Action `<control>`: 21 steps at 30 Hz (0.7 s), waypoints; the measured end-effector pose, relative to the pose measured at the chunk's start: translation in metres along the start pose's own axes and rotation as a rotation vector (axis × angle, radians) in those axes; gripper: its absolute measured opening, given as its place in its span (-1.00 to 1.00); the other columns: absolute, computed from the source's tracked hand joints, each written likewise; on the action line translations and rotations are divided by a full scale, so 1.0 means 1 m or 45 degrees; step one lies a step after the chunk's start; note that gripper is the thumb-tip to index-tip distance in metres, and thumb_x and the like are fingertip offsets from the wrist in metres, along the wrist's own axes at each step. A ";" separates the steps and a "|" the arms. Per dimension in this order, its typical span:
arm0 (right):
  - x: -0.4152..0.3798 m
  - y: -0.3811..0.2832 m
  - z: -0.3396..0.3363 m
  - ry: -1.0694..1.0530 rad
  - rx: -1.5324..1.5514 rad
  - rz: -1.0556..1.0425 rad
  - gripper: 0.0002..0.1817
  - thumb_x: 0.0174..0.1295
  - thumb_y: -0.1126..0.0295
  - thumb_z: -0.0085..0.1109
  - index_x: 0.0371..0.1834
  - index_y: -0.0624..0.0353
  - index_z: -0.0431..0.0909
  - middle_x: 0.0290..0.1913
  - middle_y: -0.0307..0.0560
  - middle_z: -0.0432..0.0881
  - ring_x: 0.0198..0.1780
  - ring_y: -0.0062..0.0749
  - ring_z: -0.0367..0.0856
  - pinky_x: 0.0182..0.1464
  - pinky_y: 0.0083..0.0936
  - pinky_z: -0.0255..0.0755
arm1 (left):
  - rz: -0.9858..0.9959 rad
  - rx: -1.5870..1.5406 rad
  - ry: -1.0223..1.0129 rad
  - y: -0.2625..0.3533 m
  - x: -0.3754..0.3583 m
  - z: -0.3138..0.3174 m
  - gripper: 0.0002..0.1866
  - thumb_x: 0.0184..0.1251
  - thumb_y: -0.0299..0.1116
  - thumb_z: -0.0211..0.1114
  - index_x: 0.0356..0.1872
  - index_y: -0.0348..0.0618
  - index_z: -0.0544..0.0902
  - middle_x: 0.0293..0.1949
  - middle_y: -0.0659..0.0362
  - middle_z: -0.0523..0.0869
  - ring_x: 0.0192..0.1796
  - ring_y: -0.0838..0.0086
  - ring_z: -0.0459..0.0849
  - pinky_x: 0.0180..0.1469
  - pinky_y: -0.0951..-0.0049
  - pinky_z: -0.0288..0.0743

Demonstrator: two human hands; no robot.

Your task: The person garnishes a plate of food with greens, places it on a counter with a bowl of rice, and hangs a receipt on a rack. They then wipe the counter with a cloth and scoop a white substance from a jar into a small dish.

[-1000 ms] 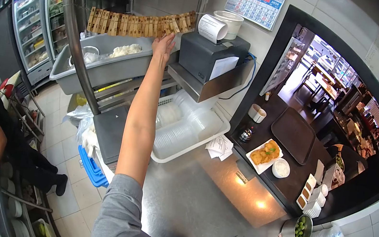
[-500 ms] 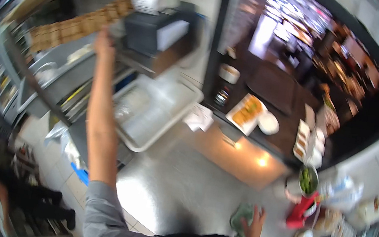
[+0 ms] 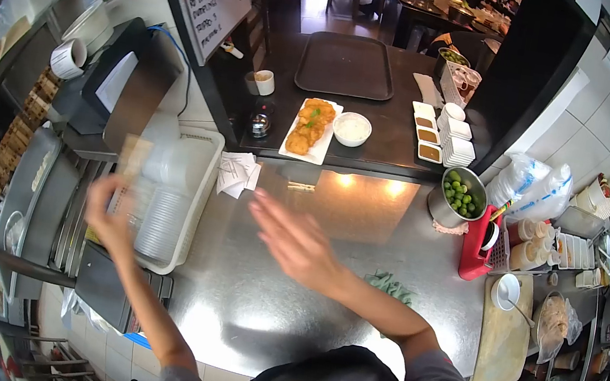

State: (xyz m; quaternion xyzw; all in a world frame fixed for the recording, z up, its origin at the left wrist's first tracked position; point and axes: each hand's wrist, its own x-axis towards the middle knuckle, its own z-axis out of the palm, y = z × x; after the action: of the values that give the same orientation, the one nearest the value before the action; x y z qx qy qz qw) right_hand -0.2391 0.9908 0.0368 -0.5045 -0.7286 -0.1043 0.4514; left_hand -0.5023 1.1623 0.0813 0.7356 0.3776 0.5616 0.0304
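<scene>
My left hand (image 3: 108,213), smeared by motion, is raised beside the plastic bin (image 3: 197,210) at the left. Its fingers are closed on a thin tan strip (image 3: 135,159), too blurred to name. Clear plastic lids or cups (image 3: 160,223) lie stacked in that bin. Over the middle of the steel counter (image 3: 266,302) is my right hand (image 3: 294,242), fingers stretched out and holding nothing. Folded white papers (image 3: 237,175) lie just beyond its fingertips. A crumpled green cloth (image 3: 389,286) sits by my right forearm.
On the dark pass shelf stand a plate of fried food (image 3: 311,127), a rice bowl (image 3: 352,129), a black tray (image 3: 346,66) and sauce dishes (image 3: 428,135). A pot of green limes (image 3: 462,195), a red holder (image 3: 474,249) and a cutting board (image 3: 504,335) are at the right.
My left hand has drawn back from the rack of tan pieces at the left and now has a tan strip. My right hand has moved forward, away from the green cloth. The view has turned.
</scene>
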 end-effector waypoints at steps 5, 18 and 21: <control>0.021 0.035 0.038 -0.136 0.045 0.082 -0.53 0.05 0.56 0.13 0.11 0.35 0.39 0.12 0.13 0.44 -0.02 -0.19 0.56 -0.05 -0.41 0.53 | 0.332 0.085 -0.520 0.086 -0.055 0.095 -0.67 -0.17 -0.38 0.40 -0.28 -0.18 0.60 -0.26 0.14 0.62 -0.08 0.31 0.51 0.02 0.32 0.27; 0.056 0.429 0.030 0.536 1.094 1.486 -0.77 0.35 0.47 -0.15 -0.02 0.38 0.36 -0.28 0.12 0.58 -0.35 -0.23 0.68 -0.28 -0.49 0.62 | -1.926 -1.835 -0.847 0.012 -0.103 0.340 0.16 0.07 0.47 -0.11 0.37 -0.30 -0.33 0.43 -0.08 -0.24 0.46 0.14 -0.19 0.35 -0.08 -0.26; 0.050 0.475 0.042 0.421 0.896 1.724 -0.84 0.32 0.54 -0.15 -0.19 0.47 0.36 -0.32 0.18 0.55 -0.31 -0.11 0.68 -0.29 -0.41 0.66 | -1.871 -1.964 -0.849 0.024 -0.103 0.348 0.11 0.08 0.50 -0.21 0.39 -0.26 -0.22 0.43 -0.03 -0.15 0.47 0.21 -0.24 0.36 -0.11 -0.42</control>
State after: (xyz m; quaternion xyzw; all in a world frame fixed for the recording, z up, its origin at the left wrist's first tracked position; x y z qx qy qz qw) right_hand 0.1281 1.2714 -0.0929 -0.6444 -0.1754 0.3572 0.6530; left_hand -0.2030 1.2164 -0.1177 0.2314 0.2440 0.2655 0.9036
